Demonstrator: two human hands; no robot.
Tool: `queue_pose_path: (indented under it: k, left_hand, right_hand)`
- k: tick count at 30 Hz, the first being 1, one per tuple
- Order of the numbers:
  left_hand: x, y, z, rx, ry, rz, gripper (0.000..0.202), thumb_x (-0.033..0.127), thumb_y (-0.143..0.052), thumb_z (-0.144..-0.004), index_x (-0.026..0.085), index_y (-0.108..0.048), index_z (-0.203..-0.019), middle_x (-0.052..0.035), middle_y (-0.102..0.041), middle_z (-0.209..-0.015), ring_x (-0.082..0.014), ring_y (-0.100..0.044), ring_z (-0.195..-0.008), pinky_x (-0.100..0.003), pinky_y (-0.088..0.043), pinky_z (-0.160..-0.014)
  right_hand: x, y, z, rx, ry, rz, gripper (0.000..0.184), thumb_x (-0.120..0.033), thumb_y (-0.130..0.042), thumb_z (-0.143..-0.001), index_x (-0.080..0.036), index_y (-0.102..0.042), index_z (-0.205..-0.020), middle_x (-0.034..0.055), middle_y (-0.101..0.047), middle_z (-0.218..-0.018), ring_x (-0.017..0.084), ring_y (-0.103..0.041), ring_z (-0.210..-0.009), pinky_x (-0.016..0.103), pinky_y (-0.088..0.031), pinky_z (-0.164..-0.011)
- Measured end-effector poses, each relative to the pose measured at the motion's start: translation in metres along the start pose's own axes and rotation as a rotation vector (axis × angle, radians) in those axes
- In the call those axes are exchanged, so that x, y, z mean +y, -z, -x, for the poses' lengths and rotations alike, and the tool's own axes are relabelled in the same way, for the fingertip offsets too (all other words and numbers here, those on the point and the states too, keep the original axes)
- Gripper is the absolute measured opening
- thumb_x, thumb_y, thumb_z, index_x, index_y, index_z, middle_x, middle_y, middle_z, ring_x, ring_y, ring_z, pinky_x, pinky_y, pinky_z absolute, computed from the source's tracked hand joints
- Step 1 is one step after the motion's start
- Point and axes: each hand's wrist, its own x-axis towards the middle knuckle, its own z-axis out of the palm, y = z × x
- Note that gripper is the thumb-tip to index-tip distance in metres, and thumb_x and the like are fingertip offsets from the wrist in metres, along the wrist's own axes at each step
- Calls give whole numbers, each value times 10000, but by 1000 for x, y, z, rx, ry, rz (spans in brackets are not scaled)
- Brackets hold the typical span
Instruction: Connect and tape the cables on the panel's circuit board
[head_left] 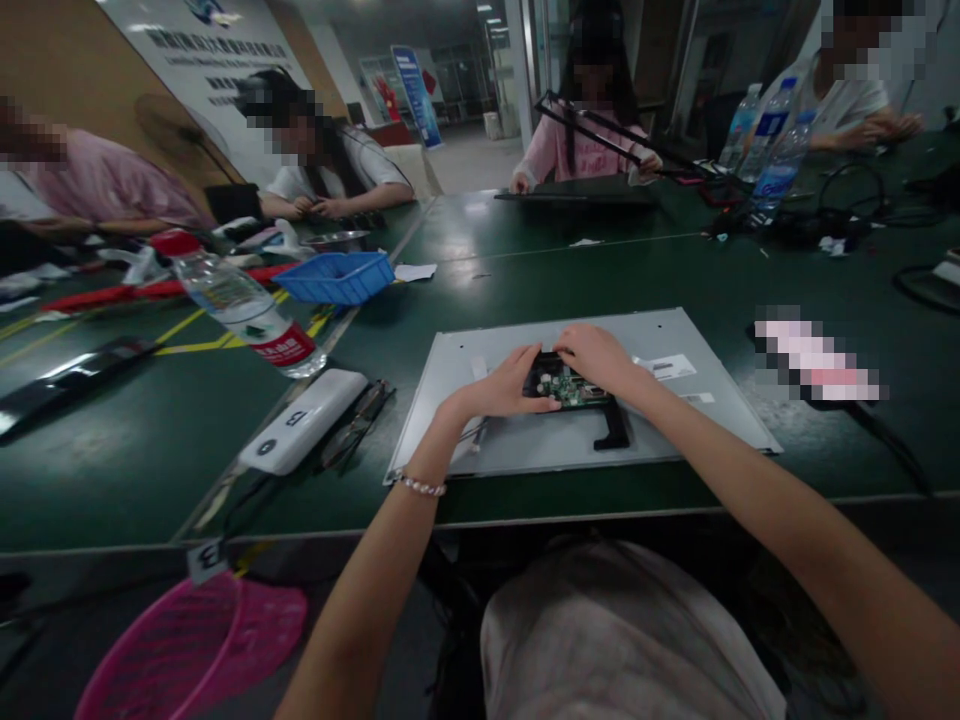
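Observation:
A green circuit board [574, 388] in a black plastic frame [616, 428] lies on the back of a flat silvery display panel [525, 448]. My left hand [511, 385] grips the board's left side, its thumb along the near edge and its fingers at the far left corner. Bent over the far edge of the board are the fingers of my right hand [596, 358], closed on it; their tips are partly hidden. Thin wires [474, 432] show beside my left wrist. White labels [673, 367] are stuck on the panel, right of my right hand.
Left of the panel are folded glasses [358, 425], a white power bank [306, 420], a water bottle [262, 325] and a blue bin [337, 278]. A phone-like object [817, 360] lies right. A pink basket [195, 640] stands below the table edge. Several people sit around the table.

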Motion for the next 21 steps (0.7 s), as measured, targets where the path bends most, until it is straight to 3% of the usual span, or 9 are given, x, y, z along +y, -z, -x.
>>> queue_pose_path:
  k: [14,21]
  left_hand:
    - [1,-1,3,-19,15,1,1021,631,-595,-726,85,-135,-1455,-220,-199,-1512,-328,-201,-1415,-444,-207,-1161]
    - [3,3,4,-19,5,5,1012,616,-596,-745,131,-93,-1476,-190,-190,-1528,-330,-198,-1418,-449,-212,-1158]
  right_hand:
    - [4,-7,0,29,48,-124,264,-215,-487,-901,-159,-692,-1059,110,-680,-1046,223,-597,-997,298,-421,-873]
    - [8,12,3,27,30,-147,304,-243,-516,-890,-140,-652,-1142,128,-658,-1136,240,-582,-1072,323,-417,-930]
